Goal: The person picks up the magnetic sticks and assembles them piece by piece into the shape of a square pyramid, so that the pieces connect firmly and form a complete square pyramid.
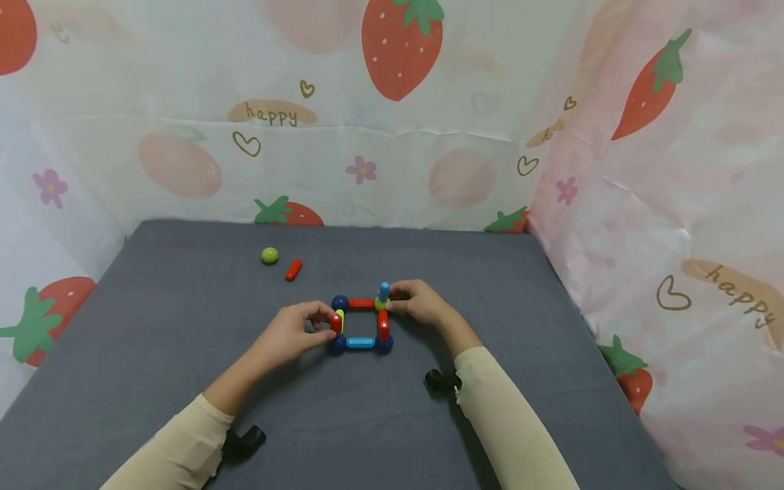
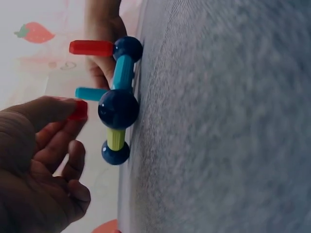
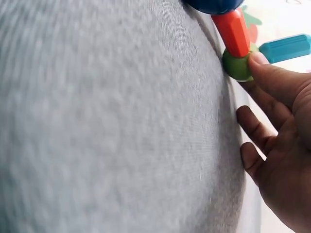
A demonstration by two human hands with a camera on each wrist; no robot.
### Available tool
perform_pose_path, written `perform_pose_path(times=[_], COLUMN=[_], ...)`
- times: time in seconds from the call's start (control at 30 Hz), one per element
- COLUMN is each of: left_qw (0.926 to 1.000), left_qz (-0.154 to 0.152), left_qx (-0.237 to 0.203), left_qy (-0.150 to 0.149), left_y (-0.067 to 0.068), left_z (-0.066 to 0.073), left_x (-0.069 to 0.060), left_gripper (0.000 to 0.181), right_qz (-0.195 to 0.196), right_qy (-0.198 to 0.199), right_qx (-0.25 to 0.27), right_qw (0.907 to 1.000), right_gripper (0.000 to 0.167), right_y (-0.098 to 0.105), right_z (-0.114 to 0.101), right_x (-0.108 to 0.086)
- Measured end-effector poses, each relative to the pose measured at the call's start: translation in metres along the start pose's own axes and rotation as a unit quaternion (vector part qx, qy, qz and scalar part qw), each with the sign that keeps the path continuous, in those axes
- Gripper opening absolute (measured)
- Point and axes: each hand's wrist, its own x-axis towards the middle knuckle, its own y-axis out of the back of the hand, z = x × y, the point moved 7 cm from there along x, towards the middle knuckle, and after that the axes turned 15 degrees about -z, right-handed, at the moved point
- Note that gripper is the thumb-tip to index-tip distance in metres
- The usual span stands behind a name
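1. Your square frame of rods and balls lies on the grey cloth, between your two hands, with three dark blue balls and a green corner ball.
2. Its sides are a blue rod in front, a yellow-green rod at left and red rods at the back and right.
3. A light blue rod stands up from the green corner ball, and an upright red rod from the front right ball.
4. Your left hand pinches another red rod between thumb and finger, just apart from the front left ball.
5. Your right hand pinches the green corner ball, its thumb on the near side; the other fingers are loosely bent.
6. Beyond the frame, toward the back left, lie a loose green ball and a loose red rod.
7. Strawberry-print sheets surround the cloth.
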Motion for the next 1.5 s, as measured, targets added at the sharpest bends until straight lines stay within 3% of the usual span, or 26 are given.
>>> perform_pose_path(times=[0.23,0.97,1.1,1.3,1.5], left_qw=[0.9995,0.997,0.9958,0.9965,0.9964], left_qz=[-0.029,-0.077,-0.087,-0.073,-0.066], left_qx=[0.012,0.01,0.026,0.042,0.052], left_qy=[0.0,-0.001,-0.004,-0.004,-0.007], left_y=[-0.007,-0.002,0.005,0.021,0.034], left_z=[-0.006,-0.007,-0.005,-0.007,-0.005], left_x=[0.004,0.003,0.003,0.007,0.02], left_gripper=[0.02,0.024,0.026,0.026,0.028], right_qz=[-0.014,-0.008,-0.008,-0.007,-0.013], right_qy=[0.006,0.005,0.003,0.001,0.001], right_qx=[0.012,0.002,-0.002,-0.01,0.002], right_qw=[0.9998,0.9999,1.0,0.9999,0.9999], right_gripper=[0.024,0.026,0.025,0.026,0.025], right_y=[-0.006,-0.005,-0.006,-0.006,-0.005], right_z=[0.0,0.0,0.0,0.0,0.002], right_x=[0.003,0.005,0.005,0.007,0.006])
